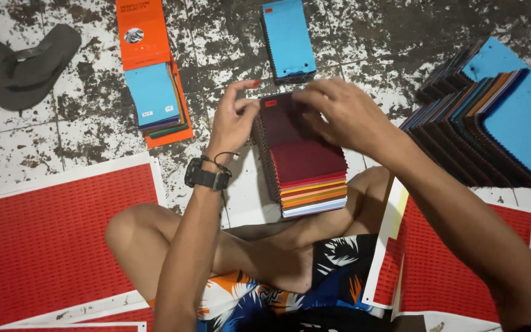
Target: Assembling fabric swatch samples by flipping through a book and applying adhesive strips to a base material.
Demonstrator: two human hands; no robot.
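A thick stack of fabric swatches (307, 169) lies on the floor in front of my crossed legs, dark red on top with orange, yellow and pale layers stepping out at the near end. My left hand (233, 120) grips the stack's far left corner, a black watch on that wrist. My right hand (339, 110) presses down on the far right top of the same stack, fingers curled over the dark top swatch.
An orange swatch booklet (152, 67) with a blue swatch lies at the far left, a blue-topped swatch stack (288, 40) at the far centre. Fanned dark and blue swatches (493, 117) spread at right. Red printed sheets (50, 240) flank my legs. A grey sandal (26, 67) lies top left.
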